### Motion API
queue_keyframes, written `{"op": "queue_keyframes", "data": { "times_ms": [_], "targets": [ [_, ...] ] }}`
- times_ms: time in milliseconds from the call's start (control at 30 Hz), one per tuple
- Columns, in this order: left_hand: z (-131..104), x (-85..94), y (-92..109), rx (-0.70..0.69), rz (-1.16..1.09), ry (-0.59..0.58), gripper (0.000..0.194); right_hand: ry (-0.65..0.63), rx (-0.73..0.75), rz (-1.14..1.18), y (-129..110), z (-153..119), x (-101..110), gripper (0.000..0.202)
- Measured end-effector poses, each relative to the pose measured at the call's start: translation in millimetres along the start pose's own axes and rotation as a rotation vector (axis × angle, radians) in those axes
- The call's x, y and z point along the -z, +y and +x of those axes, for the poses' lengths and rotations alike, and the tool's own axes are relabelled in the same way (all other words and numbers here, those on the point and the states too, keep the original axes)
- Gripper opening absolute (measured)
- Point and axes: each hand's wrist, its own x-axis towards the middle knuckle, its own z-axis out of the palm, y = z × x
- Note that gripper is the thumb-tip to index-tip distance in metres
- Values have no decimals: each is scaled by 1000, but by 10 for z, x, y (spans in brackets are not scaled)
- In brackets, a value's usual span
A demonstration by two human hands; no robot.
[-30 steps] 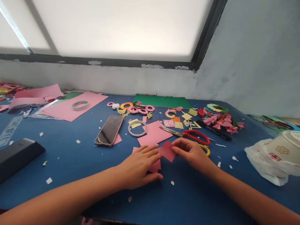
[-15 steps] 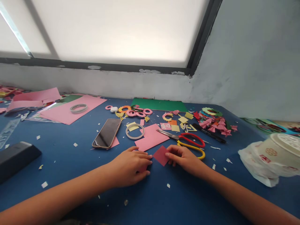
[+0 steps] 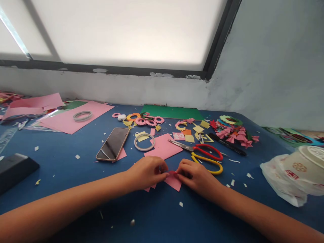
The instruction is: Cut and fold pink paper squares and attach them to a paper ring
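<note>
A small pink paper square [image 3: 173, 183] is held between my hands near the front of the blue table. My left hand [image 3: 147, 172] pinches its left corner with thumb and fingers. On the opposite side, my right hand [image 3: 194, 174] grips the right corner, fingers closed. The square's upper edge looks darker and partly curled over. Other pink paper pieces [image 3: 151, 187] stick out beneath my left hand, mostly covered. Just beyond lie a larger pink sheet [image 3: 162, 146] and scissors [image 3: 199, 153] with red and yellow handles.
A phone [image 3: 113, 144] and a tape roll [image 3: 144, 141] lie left of centre. Paper rings [image 3: 150, 122] and folded pink pieces [image 3: 238, 136] sit toward the back. A bagged cup [image 3: 295, 173] stands at right, a black object [image 3: 17, 172] at left. Scraps are scattered about.
My left hand has lifted off its flat pose and closed on the pink square's left corner. The square has turned from its dark face to a lighter one, and its upper edge bends.
</note>
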Motion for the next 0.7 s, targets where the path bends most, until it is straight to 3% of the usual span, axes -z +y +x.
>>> {"op": "queue_keyframes", "data": {
  "times_ms": [333, 467, 700],
  "targets": [
    [-53, -119, -80, -419, 2, -22, 20, -8, 595, -142, 208, -31, 100, 21],
    [-85, -73, -67, -544, 104, -71, 30, -41, 633, -167, 190, -48, 147, 23],
    [-99, 16, 17, -569, 262, -135, 32, -87, 632, -209, 173, -89, 158, 23]
  ]
}}
